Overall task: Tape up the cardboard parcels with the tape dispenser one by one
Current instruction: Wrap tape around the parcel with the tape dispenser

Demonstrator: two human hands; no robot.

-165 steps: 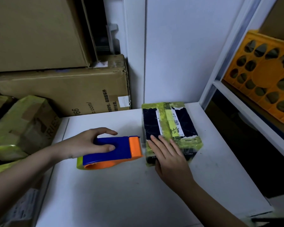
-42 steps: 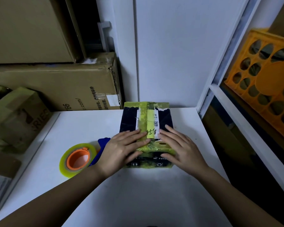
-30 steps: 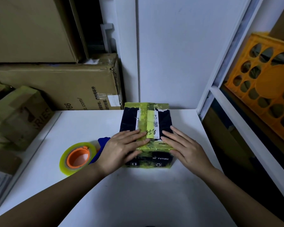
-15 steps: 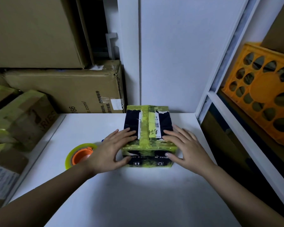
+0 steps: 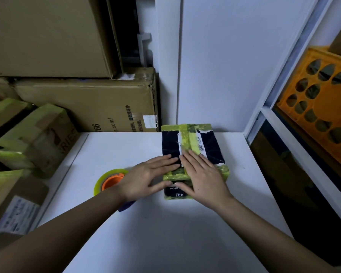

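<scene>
Both hands lie flat, fingers straight, on top of the dark parcel (image 5: 193,152) wrapped with yellow-green tape. The left hand (image 5: 148,177) presses on the parcel's near left part, its fingertips on the dark top and its thumb down along the front left corner. The right hand (image 5: 203,177) presses just beside it, over the lengthwise tape strip and the white label, with its thumb against the front face. Neither hand curls round anything; the fingers of the two nearly touch at the middle of the top.

The parcel sits on the white counter (image 5: 165,233), toward its far right part, close to the white wall panel (image 5: 224,66) behind it. The tape dispenser (image 5: 110,182) lies on the counter just left of the left wrist, its orange hub and yellow-green tape roll showing, a bit of its blue body peeking out under the forearm.

Off the counter's left edge stand several cardboard boxes bound in yellow-green tape (image 5: 34,138). Behind them, large brown cartons (image 5: 87,107) are stacked against the wall. To the right, an orange plastic crate (image 5: 323,107) with oval holes rests on a white shelf (image 5: 303,152).
</scene>
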